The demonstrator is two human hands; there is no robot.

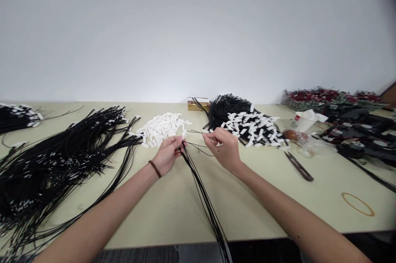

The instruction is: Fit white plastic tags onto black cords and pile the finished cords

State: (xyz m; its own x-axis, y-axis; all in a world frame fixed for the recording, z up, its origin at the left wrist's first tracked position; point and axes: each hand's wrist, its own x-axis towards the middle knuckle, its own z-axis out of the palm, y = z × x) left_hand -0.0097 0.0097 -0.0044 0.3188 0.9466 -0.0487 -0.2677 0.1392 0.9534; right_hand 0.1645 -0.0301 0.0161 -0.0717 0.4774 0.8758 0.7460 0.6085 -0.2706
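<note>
My left hand (pixel 167 155) is closed on the upper end of a bundle of thin black wires (pixel 201 190), which hangs over the table's front edge. A small white connector (pixel 184 134) stands up at its fingertips. To the right of it, my right hand (pixel 223 147) pinches a thin black wire (pixel 195 131) whose end points toward the connector. Whether that wire touches the connector I cannot tell. Just behind my left hand lies a heap of loose white connectors (pixel 163 126).
Black wires (pixel 77 159) are piled at left. Behind my right hand lie wires with white connectors (pixel 253 129) and a gold box (pixel 198 104). Farther right are thread snips (pixel 298 167), a paper cup (pixel 301 122), a plastic bag (pixel 312 146) and a rubber band (pixel 358 204).
</note>
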